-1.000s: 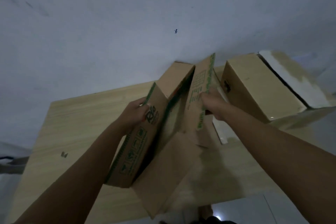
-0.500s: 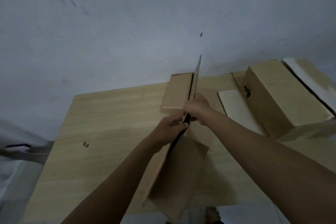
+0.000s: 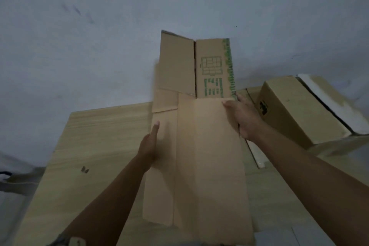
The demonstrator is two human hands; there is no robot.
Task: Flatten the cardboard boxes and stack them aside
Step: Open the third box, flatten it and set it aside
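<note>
Both hands are on the flattened cardboard box [image 3: 207, 156], which I hold up over the wooden table [image 3: 95, 146], its long axis running away from me. Behind the table stands a plain pale wall [image 3: 119, 16], scuffed in a few spots. On the table's right side sits a second cardboard box [image 3: 295, 110], still in its box shape, with a flap hanging open along its far edge; a pale flat sheet [image 3: 254, 152] lies between it and the flattened one.

My left hand [image 3: 150, 144] lies edge-on against the left margin of the flattened box, fingers straight and pressed along the panel, not curled. My right hand [image 3: 242, 118] grips the right edge: thumb over the front face, the other fingers wrapped behind and mostly hidden.

Two top flaps stand up against the wall above my hands. The right flap carries green print: a gridded rectangle, a blocky symbol beneath it, and a patterned green strip down its right edge. None of it is legible as text. The second box shows a small dark mark on its near face, too blurred to read. A small dark mark [image 3: 85, 169] sits on the tabletop at left.
</note>
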